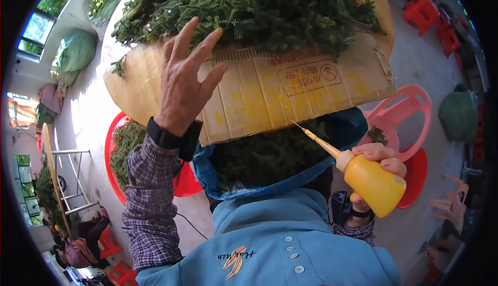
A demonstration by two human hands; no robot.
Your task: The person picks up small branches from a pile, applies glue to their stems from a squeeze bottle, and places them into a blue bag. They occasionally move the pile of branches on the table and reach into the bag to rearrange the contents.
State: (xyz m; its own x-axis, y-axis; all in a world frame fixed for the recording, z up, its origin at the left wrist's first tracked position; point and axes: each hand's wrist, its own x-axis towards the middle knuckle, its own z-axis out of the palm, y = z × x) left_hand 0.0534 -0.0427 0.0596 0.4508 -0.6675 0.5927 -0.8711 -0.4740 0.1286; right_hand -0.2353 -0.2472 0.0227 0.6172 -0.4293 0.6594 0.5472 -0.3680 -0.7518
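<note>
From left: one red basket holding green sprigs; one left hand with spread, empty fingers over one cardboard sheet and one evergreen heap; one blue bag holding greenery; beside it, one yellow bottle in one right hand with curled fingers.

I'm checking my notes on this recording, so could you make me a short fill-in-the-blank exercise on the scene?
1. The right hand grips a squeeze bottle whose colour is ____.
2. The left hand, its fingers spread, is holding ____.
3. The brown sheet under the near edge of the green sprigs is made of corrugated ____.
4. The open bag nearest the person is coloured ____.

Missing words: yellow; nothing; cardboard; blue.
</note>
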